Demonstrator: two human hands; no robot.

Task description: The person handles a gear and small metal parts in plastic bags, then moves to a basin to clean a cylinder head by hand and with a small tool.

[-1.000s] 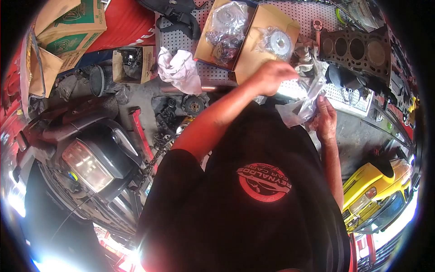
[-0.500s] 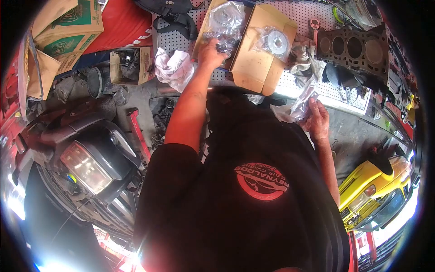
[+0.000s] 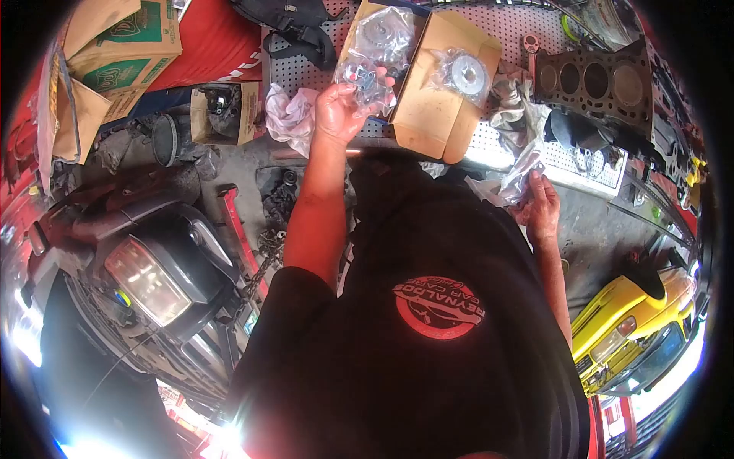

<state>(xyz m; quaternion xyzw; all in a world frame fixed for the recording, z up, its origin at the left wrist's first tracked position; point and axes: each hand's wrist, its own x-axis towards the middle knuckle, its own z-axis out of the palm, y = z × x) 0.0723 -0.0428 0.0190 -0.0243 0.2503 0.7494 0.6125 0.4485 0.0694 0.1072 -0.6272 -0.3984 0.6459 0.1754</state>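
Observation:
My left hand [image 3: 340,111] is turned palm up over the near edge of an open cardboard box [image 3: 443,107]. Its fingers are curled around a clear plastic bag of small parts [image 3: 371,86]. Farther back in the box lies another bagged, round metal part [image 3: 382,34]. A toothed metal gear [image 3: 466,74] in clear wrap rests on the box's open flap. At the bench's front edge, my right hand [image 3: 541,205] pinches a crumpled clear plastic bag [image 3: 508,187]; its fingertips are partly hidden by the plastic.
A white cloth [image 3: 290,116] lies left of the box. Grey rags [image 3: 508,103], a ratchet [image 3: 531,47] and an engine block [image 3: 596,84] are on the perforated bench to the right. A dark vehicle front [image 3: 145,268] stands left, a yellow car [image 3: 634,321] right.
My left hand has turned from palm down in the box to palm up, lifting the bag of small parts slightly toward me. My right hand has shifted slightly, still holding the crumpled bag.

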